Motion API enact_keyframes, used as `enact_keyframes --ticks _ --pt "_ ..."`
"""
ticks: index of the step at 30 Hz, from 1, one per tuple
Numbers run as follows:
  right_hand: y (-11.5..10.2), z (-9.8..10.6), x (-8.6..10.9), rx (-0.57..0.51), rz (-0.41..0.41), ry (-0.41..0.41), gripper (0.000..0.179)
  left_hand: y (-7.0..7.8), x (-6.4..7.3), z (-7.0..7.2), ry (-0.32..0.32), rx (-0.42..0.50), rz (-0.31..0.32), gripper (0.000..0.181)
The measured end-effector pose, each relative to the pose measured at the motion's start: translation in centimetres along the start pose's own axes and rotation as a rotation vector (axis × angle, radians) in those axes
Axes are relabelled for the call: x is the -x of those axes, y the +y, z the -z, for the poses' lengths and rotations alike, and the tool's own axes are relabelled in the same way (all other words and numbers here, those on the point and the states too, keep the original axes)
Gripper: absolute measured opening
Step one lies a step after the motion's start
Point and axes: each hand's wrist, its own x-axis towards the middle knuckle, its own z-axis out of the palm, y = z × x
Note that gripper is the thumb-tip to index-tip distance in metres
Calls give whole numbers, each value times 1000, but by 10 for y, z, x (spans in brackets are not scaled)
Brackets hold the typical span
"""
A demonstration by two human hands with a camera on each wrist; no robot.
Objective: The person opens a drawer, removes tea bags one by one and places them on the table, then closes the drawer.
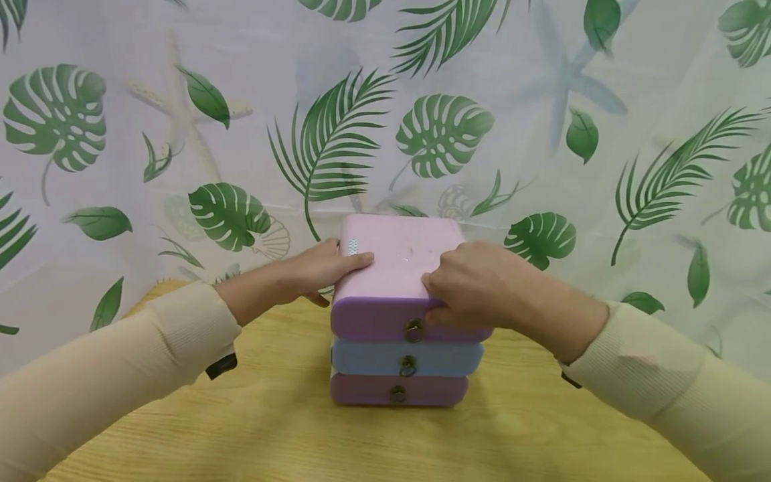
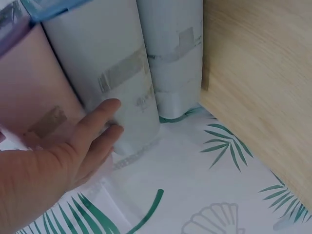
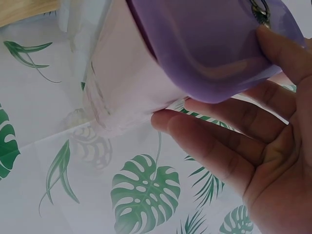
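A small three-tier drawer box (image 1: 391, 274) stands on the table, its top pale pink. Its fronts are a purple top drawer (image 1: 367, 320), a blue middle drawer (image 1: 367, 358) and a purple bottom drawer (image 1: 364, 389), each with a bronze ring pull. My left hand (image 1: 322, 268) rests on the box's left side, thumb over the top and fingers (image 2: 100, 117) extended along the side wall. At the right front corner, my right hand (image 1: 472, 284) grips the top drawer's edge. Its thumb (image 3: 280, 51) lies on the purple front beside the ring pull (image 3: 261, 10), fingers curving round the edge.
A pale curtain (image 1: 241, 154) printed with green leaves, shells and starfish hangs close behind the box. The wood-grain table (image 1: 271, 415) stretches to both sides and in front. Cream sleeves (image 1: 162, 345) cover both forearms.
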Motion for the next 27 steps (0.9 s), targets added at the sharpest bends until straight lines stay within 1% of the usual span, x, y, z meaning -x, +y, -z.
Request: enact_keyframes --ticks 3,5,6,9,13,18,22,27 --pt "1 1 0 -1 0 -5 32 1 12 -3 -59 -33 43 67" --pt "1 1 1 0 2 -2 33 2 19 -6 -90 -35 74 68" --pt "1 1 1 2 2 0 33 3 21 -7 -103 -36 79 67" --pt "2 1 2 3 1 3 34 3 23 -12 -109 -7 86 65" --pt "5 -2 0 14 -1 9 33 2 19 -14 -89 29 63 62" --pt "12 -8 -4 15 -14 21 34 0 9 -13 -74 23 54 64" --pt "16 -11 -7 5 -23 16 34 -1 2 -10 -83 26 56 63" --pt "19 -12 -10 17 -30 14 34 -2 -7 -8 -86 31 37 63"
